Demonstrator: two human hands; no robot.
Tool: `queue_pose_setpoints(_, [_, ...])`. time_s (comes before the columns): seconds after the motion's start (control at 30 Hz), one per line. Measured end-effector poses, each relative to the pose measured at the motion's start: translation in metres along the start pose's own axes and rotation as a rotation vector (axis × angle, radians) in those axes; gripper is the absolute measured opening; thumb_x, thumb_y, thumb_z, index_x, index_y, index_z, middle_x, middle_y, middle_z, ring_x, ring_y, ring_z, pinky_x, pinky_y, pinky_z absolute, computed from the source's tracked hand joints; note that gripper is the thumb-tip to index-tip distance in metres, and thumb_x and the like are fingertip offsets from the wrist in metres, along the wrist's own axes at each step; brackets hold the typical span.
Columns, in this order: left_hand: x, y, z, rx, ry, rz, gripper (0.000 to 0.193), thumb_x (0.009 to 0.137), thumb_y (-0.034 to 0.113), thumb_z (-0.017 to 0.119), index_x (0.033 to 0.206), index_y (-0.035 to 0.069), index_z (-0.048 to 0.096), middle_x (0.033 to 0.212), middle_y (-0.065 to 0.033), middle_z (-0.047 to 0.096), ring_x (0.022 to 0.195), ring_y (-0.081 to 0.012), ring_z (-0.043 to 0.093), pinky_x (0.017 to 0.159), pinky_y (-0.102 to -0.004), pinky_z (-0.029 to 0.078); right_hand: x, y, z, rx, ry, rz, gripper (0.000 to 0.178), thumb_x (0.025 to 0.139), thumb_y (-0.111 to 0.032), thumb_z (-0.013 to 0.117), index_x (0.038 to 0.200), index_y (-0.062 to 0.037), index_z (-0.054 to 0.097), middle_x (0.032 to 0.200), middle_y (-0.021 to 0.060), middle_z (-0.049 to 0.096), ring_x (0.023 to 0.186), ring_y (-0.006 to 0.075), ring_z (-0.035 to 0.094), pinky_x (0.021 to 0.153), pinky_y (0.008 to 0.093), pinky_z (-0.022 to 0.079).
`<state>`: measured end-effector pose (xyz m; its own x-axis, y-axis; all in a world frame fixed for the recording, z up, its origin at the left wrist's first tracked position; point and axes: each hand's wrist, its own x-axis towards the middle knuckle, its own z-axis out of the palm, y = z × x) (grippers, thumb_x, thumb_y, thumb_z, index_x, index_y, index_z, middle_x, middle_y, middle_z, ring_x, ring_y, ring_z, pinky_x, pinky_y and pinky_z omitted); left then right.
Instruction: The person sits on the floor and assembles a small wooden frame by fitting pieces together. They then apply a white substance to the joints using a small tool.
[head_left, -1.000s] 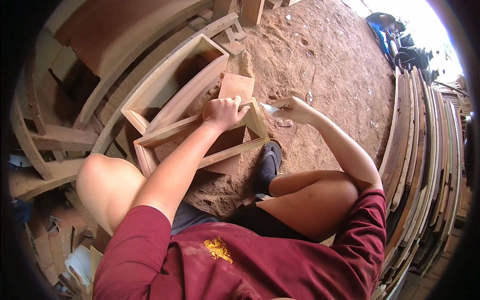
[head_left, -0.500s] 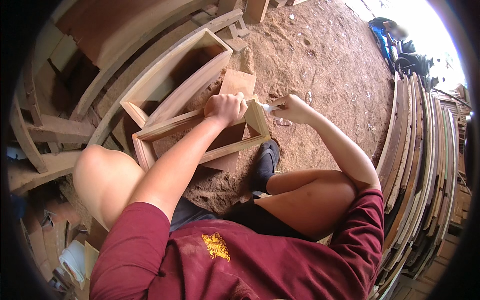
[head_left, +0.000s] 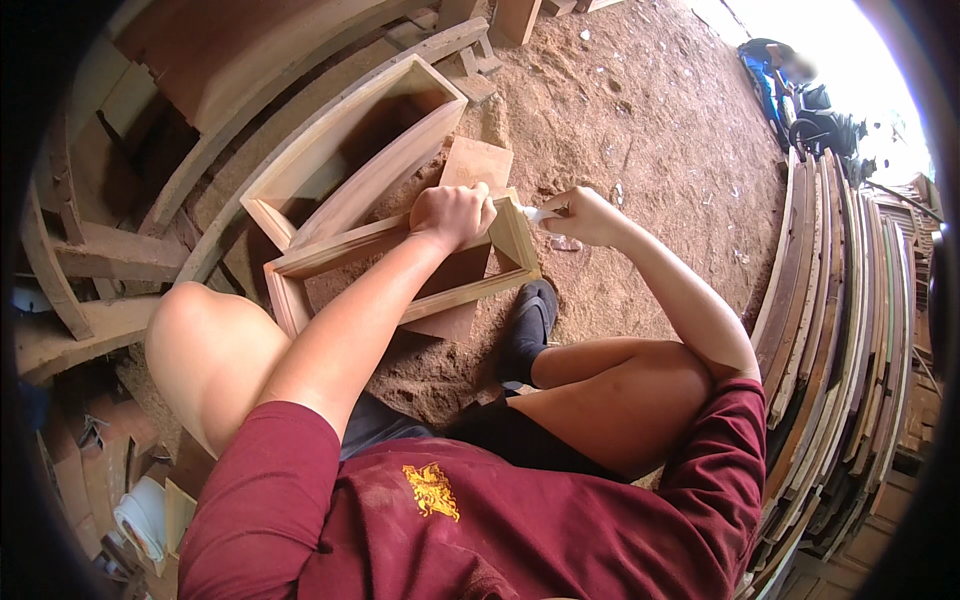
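Note:
My left hand (head_left: 453,216) is closed over the far rail of a rectangular wooden frame (head_left: 470,293), close to its right end. The frame tilts over a flat reddish-brown board (head_left: 478,165), which shows beyond it and beneath it. Between the pinched fingers of my right hand (head_left: 587,217) is a small white, narrow-tipped piece (head_left: 540,214); its exact kind is too small to make out. Its tip is at the outer side of the frame's far right corner, seemingly touching it. My left forearm hides part of the frame's middle.
A second, deeper wooden box frame (head_left: 375,150) stands just beyond, to the left. Curved timber parts (head_left: 120,258) crowd the left side. Long boards (head_left: 835,330) are stacked at the right. Sawdust covers the ground (head_left: 660,150). My shoe (head_left: 530,325) rests near the frame's right end.
Hardly anything differs. My left hand keeps its grip on the frame, and my right hand with the white piece has shifted very slightly at the same corner.

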<state>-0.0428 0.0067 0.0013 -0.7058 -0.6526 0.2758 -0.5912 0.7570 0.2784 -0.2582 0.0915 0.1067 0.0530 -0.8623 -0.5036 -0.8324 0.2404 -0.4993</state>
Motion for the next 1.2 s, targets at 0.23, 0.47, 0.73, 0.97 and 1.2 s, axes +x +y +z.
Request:
queue_pose_setpoints(0.23, [0.0,0.0,0.0,0.017,0.004,-0.002,0.025,0.089,0.03,0.048,0.077,0.013,0.062,0.06,-0.0119,0.067,0.053,-0.0264,0.068,0.047,-0.0411,0.054,0.002,0.001,0.0,-0.011,-0.011,-0.003,0.029,0.083,-0.022,0.068,0.106,-0.0054,0.074,0.082,0.0126,0.071,0.068,0.019,0.065,0.067,0.0338,0.052])
queue_pose_setpoints(0.47, [-0.001,0.0,-0.003,-0.005,0.017,-0.001,0.025,0.09,0.029,0.047,0.077,0.013,0.061,0.06,-0.0126,0.067,0.053,-0.0273,0.068,0.047,-0.0416,0.054,0.002,-0.002,-0.001,-0.018,-0.021,0.001,0.03,0.083,-0.023,0.068,0.106,-0.0046,0.074,0.084,0.0138,0.072,0.07,0.0204,0.066,0.069,0.0348,0.053])
queue_pose_setpoints(0.73, [0.0,0.001,-0.004,-0.003,-0.021,-0.007,0.025,0.092,0.028,0.045,0.079,0.012,0.06,0.061,-0.0136,0.067,0.056,-0.0291,0.069,0.049,-0.0428,0.056,-0.001,-0.008,-0.004,-0.023,-0.019,0.0,0.03,0.084,-0.023,0.067,0.106,-0.0039,0.073,0.082,0.0137,0.071,0.07,0.0198,0.066,0.069,0.0348,0.053])
queue_pose_setpoints(0.97, [0.0,0.0,-0.001,-0.004,-0.002,0.001,0.026,0.092,0.028,0.045,0.078,0.012,0.06,0.061,-0.0134,0.067,0.055,-0.0289,0.068,0.048,-0.0429,0.055,0.0,-0.009,-0.004,-0.023,-0.043,0.06,0.029,0.085,-0.023,0.068,0.106,-0.0042,0.074,0.081,0.0127,0.071,0.069,0.0194,0.066,0.068,0.0349,0.053])
queue_pose_setpoints(1.2, [0.0,0.0,-0.001,0.003,-0.008,0.0,0.026,0.092,0.029,0.046,0.078,0.013,0.06,0.061,-0.0132,0.066,0.055,-0.0286,0.068,0.048,-0.0429,0.055,-0.001,-0.01,-0.003,-0.031,-0.022,0.028,0.029,0.085,-0.023,0.068,0.106,-0.0044,0.074,0.084,0.0138,0.072,0.073,0.0207,0.068,0.07,0.0351,0.054])
